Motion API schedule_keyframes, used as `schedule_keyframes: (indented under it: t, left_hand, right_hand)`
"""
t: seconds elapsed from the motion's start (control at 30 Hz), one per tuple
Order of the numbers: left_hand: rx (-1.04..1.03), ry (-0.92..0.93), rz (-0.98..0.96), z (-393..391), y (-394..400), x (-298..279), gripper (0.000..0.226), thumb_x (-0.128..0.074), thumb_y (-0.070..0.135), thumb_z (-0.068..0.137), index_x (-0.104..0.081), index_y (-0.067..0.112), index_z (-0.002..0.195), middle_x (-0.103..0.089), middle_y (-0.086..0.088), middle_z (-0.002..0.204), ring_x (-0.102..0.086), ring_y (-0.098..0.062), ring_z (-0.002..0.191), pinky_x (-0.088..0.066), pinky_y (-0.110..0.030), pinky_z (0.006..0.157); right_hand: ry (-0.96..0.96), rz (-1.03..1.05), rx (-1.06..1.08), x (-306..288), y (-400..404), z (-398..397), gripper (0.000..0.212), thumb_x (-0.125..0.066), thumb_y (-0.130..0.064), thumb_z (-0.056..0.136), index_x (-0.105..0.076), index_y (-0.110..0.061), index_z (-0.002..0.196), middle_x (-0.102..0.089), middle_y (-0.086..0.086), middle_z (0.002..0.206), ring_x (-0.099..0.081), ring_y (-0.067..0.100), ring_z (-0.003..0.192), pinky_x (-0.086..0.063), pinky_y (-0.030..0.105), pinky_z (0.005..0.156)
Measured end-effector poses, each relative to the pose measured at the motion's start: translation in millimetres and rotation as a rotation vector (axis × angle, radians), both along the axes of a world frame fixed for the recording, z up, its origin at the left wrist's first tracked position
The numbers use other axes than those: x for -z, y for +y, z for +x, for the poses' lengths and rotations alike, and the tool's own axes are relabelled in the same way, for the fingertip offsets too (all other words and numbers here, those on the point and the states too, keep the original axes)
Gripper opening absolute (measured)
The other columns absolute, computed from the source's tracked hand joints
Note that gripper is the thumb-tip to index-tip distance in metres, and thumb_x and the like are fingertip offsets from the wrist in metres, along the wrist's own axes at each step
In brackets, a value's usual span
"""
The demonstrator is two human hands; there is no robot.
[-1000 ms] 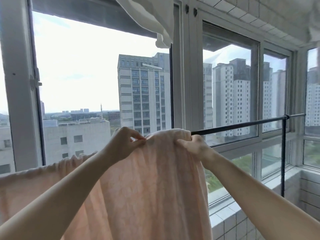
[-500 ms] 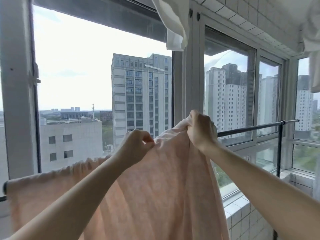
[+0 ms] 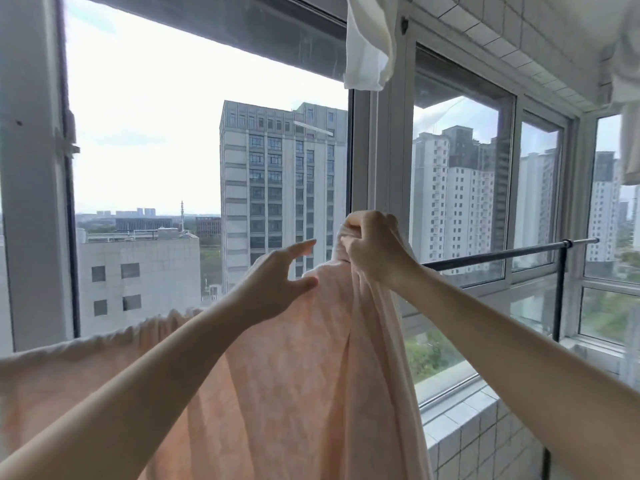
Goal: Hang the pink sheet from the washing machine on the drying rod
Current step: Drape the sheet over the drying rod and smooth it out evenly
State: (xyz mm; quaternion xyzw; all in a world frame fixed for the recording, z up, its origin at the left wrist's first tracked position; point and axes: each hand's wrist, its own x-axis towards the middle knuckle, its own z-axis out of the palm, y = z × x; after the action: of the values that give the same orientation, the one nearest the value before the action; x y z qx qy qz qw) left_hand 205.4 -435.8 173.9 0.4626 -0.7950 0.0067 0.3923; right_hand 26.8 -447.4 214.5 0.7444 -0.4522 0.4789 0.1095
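Observation:
The pink sheet [image 3: 284,382] drapes over the black drying rod [image 3: 498,253], covering the rod's left part from the left edge to the middle. My right hand [image 3: 372,249] grips a bunched fold of the sheet and holds it lifted above rod height. My left hand [image 3: 277,282] is just left of it with fingers spread, its thumb touching the sheet's top and nothing held. Only the bare right stretch of the rod shows.
Large windows [image 3: 207,140] stand right behind the rod. A black upright post [image 3: 558,292] carries the rod's right end. White cloth [image 3: 369,43] hangs from above at top centre and another white piece [image 3: 628,98] at top right. A tiled ledge [image 3: 467,427] runs below the windows.
My right hand has lifted the bunched fold higher above the rod. My left hand has let go of the sheet and opened its fingers.

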Motion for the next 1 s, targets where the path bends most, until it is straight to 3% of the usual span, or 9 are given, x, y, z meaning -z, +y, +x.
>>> schedule_keyframes:
  t: [0.1,0.23,0.33,0.47,0.57,0.7,0.83,0.93,1.0]
  left_hand:
    - [-0.023,-0.025,-0.045,1,-3,4,0.030,-0.072,0.026,0.085,-0.069,0.026,0.115,-0.071,0.010,0.113,-0.065,-0.004,0.101,-0.048,-0.031,0.099]
    - [-0.060,0.050,-0.132,3,-2,5,0.004,-0.074,0.021,0.083,-0.076,0.025,0.082,-0.070,0.016,0.077,-0.063,0.004,0.077,-0.047,-0.019,0.079]
    - [-0.075,0.076,-0.087,6,-3,3,0.012,-0.067,0.015,0.088,-0.068,0.024,0.081,-0.068,0.012,0.080,-0.063,-0.003,0.081,-0.050,-0.025,0.081]
    - [-0.124,0.223,-0.011,10,-1,-4,0.011,-0.059,0.010,0.093,-0.064,0.014,0.085,-0.065,0.000,0.085,-0.060,-0.014,0.083,-0.047,-0.028,0.075]
    - [-0.179,0.307,0.036,12,0,-6,0.016,-0.051,0.010,0.098,-0.063,0.010,0.087,-0.062,-0.004,0.082,-0.055,-0.015,0.074,-0.041,-0.027,0.064]
    - [-0.187,0.282,0.093,9,5,-7,0.019,-0.051,0.013,0.098,-0.066,0.012,0.085,-0.066,-0.005,0.085,-0.060,-0.016,0.078,-0.041,-0.023,0.064]
    - [-0.115,0.251,0.120,5,11,-8,0.008,-0.066,0.030,0.089,-0.072,0.026,0.086,-0.072,0.007,0.083,-0.068,-0.009,0.076,-0.051,-0.018,0.066]
    - [-0.107,0.161,0.145,0,16,-7,0.011,-0.072,0.035,0.079,-0.074,0.025,0.083,-0.067,0.014,0.059,-0.058,-0.001,0.049,-0.042,-0.008,0.049]
    - [-0.148,0.096,0.111,-2,17,-5,0.014,-0.075,0.037,0.076,-0.076,0.023,0.080,-0.064,0.005,0.054,-0.046,-0.006,0.042,-0.038,-0.011,0.045]
  right_hand:
    - [0.204,0.131,-0.127,12,3,-1,0.017,-0.053,-0.013,0.088,-0.062,-0.009,0.074,-0.064,0.000,0.068,-0.061,0.015,0.066,-0.050,0.031,0.060]
    - [0.065,0.096,-0.034,16,-4,-25,0.023,-0.051,-0.026,0.094,-0.064,-0.016,0.077,-0.063,-0.007,0.066,-0.060,0.009,0.060,-0.049,0.027,0.055]
    - [-0.097,0.157,0.043,16,-16,-50,0.028,-0.052,-0.025,0.095,-0.063,-0.013,0.072,-0.063,0.000,0.062,-0.059,0.016,0.055,-0.049,0.028,0.055]
    - [-0.206,0.482,0.028,29,-30,-71,0.041,-0.043,-0.037,0.099,-0.064,-0.005,0.085,-0.067,0.008,0.077,-0.064,0.019,0.062,-0.056,0.031,0.056]
    - [-0.310,0.676,-0.085,36,-34,-78,0.057,-0.033,-0.047,0.100,-0.067,-0.003,0.090,-0.071,0.010,0.085,-0.069,0.022,0.077,-0.058,0.038,0.076]
    - [-0.474,0.892,-0.267,36,-33,-72,0.072,-0.027,-0.065,0.095,-0.068,-0.005,0.098,-0.072,0.010,0.095,-0.067,0.027,0.092,-0.052,0.046,0.090]
    - [-0.399,0.941,-0.262,36,-23,-54,0.072,-0.047,-0.074,0.082,-0.053,-0.014,0.121,-0.061,0.005,0.117,-0.060,0.026,0.106,-0.050,0.043,0.092]
    - [-0.399,0.954,-0.246,38,-21,-45,0.066,-0.068,-0.062,0.075,-0.054,-0.016,0.119,-0.060,0.002,0.116,-0.058,0.023,0.105,-0.049,0.042,0.092]
    - [-0.498,0.955,-0.275,37,-23,-46,0.055,-0.074,-0.048,0.076,-0.061,-0.014,0.116,-0.066,0.003,0.110,-0.062,0.022,0.100,-0.051,0.043,0.092]
